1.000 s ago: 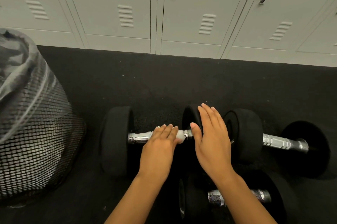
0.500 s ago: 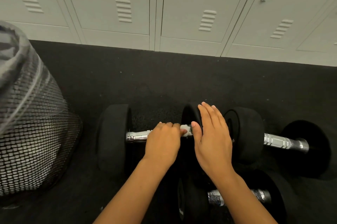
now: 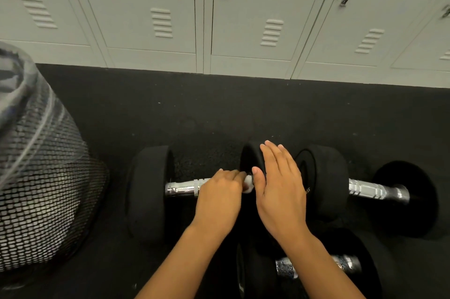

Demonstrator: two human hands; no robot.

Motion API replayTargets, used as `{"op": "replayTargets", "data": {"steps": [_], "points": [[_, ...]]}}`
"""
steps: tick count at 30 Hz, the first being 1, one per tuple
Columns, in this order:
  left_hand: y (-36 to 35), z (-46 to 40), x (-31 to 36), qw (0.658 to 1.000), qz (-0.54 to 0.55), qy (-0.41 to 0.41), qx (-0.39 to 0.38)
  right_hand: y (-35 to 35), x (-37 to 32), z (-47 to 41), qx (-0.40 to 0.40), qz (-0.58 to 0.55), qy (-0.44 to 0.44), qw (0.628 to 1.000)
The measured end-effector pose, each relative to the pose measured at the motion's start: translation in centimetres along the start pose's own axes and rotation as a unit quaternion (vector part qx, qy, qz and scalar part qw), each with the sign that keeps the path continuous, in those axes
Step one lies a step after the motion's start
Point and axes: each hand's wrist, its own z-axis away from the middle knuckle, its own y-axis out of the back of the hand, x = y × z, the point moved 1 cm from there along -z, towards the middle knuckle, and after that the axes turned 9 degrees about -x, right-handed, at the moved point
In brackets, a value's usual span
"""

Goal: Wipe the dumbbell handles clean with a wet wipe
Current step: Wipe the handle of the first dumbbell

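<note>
Three black dumbbells with chrome handles lie on the dark floor. On the left dumbbell, my left hand [image 3: 219, 195] curls over the right part of the chrome handle [image 3: 182, 188], gripping a white wet wipe [image 3: 248, 183] that peeks out by the fingertips. With straight fingers, my right hand [image 3: 280, 184] lies flat against that dumbbell's right weight head [image 3: 249, 157]. A second dumbbell's handle [image 3: 372, 191] shows to the right. The third dumbbell's handle [image 3: 287, 268] sits near the bottom, partly hidden by my right forearm.
A black mesh bin [image 3: 46, 189] lined with a plastic bag stands at the left. Grey lockers [image 3: 219, 19] run along the far wall. Bare dark floor [image 3: 219, 109] lies between the lockers and the dumbbells.
My left hand curled its fingers round the handle and slid right along it with the wipe, up against the right weight head. My right hand stayed on that head.
</note>
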Motion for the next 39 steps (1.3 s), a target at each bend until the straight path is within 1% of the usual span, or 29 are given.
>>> {"op": "replayTargets", "data": {"steps": [2, 3, 4, 5, 6, 8, 10, 11, 12, 13, 16, 18, 20, 23, 27, 29, 30, 31, 33, 35, 37, 38, 39], "points": [[0.0, -1.3, -0.3, 1.0, -0.001, 0.008, -0.025, -0.1, 0.0, -0.1, -0.004, -0.004, -0.001, 1.0], [0.1, -2.4, -0.6, 0.998, 0.013, 0.032, -0.057, -0.2, 0.0, 0.0, -0.007, -0.006, -0.002, 1.0], [0.2, -3.4, -0.8, 0.992, 0.024, 0.057, -0.106, -0.1, 0.1, 0.1, -0.007, -0.006, -0.001, 1.0], [0.3, -4.1, -1.1, 0.987, 0.041, 0.074, -0.133, 0.0, 0.1, 0.1, -0.005, -0.006, -0.001, 1.0], [0.4, -4.5, -1.1, 0.987, 0.047, 0.08, -0.133, 0.0, 0.1, 0.1, -0.005, -0.006, -0.001, 1.0], [-0.1, -3.2, -0.8, 0.995, 0.014, 0.055, -0.08, 0.0, 0.0, 0.1, -0.006, -0.007, 0.0, 1.0], [-1.3, -1.0, -0.2, 0.999, 0.015, 0.007, 0.035, 0.0, 0.0, 0.1, -0.002, -0.007, 0.0, 1.0], [-2.2, -0.3, -0.3, 0.996, 0.036, -0.026, 0.079, 0.0, 0.0, 0.1, 0.0, -0.006, 0.0, 1.0], [-3.4, 0.2, -0.6, 0.988, 0.043, -0.067, 0.133, 0.0, 0.1, 0.1, 0.001, -0.004, 0.0, 1.0], [-4.5, 0.5, -1.2, 0.979, 0.046, -0.102, 0.172, 0.0, 0.0, 0.1, -0.001, -0.002, 0.001, 1.0], [-6.1, 0.9, -2.7, 0.954, 0.044, -0.174, 0.239, 0.1, 0.0, 0.2, -0.007, 0.004, 0.006, 1.0], [-6.2, 0.7, -2.4, 0.946, 0.039, -0.189, 0.26, 0.0, 0.0, 0.1, -0.006, 0.003, 0.004, 1.0], [-6.1, 0.5, -2.0, 0.944, 0.039, -0.195, 0.263, 0.0, 0.0, 0.1, -0.006, 0.001, 0.0, 1.0], [-6.1, 0.5, -2.6, 0.945, 0.027, -0.211, 0.249, 0.0, 0.1, 0.1, -0.011, 0.004, 0.005, 1.0], [-5.7, 0.4, -2.2, 0.947, 0.044, -0.199, 0.248, 0.0, 0.1, 0.1, -0.003, 0.0, 0.008, 1.0], [-5.3, -0.2, -1.8, 0.954, 0.039, -0.19, 0.226, -0.1, 0.1, 0.0, 0.0, 0.0, 0.006, 1.0], [-4.5, -0.5, -1.6, 0.964, 0.038, -0.176, 0.194, -0.1, 0.1, 0.0, 0.001, 0.0, 0.005, 1.0], [-3.5, -0.8, -1.4, 0.977, 0.045, -0.148, 0.144, -0.2, 0.1, 0.0, 0.002, 0.001, 0.005, 1.0], [-1.7, -1.6, -1.4, 0.996, 0.048, -0.063, 0.039, -0.2, 0.1, -0.1, 0.0, 0.002, 0.002, 1.0], [-0.7, -2.9, -1.6, 0.996, 0.07, -0.005, -0.047, -0.2, 0.1, 0.0, -0.003, 0.0, 0.0, 1.0], [-0.1, -4.1, -2.0, 0.981, 0.139, 0.028, -0.129, -0.1, 0.0, 0.0, -0.005, 0.0, 0.001, 1.0], [0.2, -4.3, -2.2, 0.973, 0.17, 0.037, -0.152, 0.0, 0.0, 0.0, -0.005, 0.001, 0.002, 1.0], [0.2, -4.2, -2.2, 0.97, 0.179, 0.04, -0.161, 0.0, 0.0, 0.0, -0.006, 0.001, 0.002, 1.0]]}}
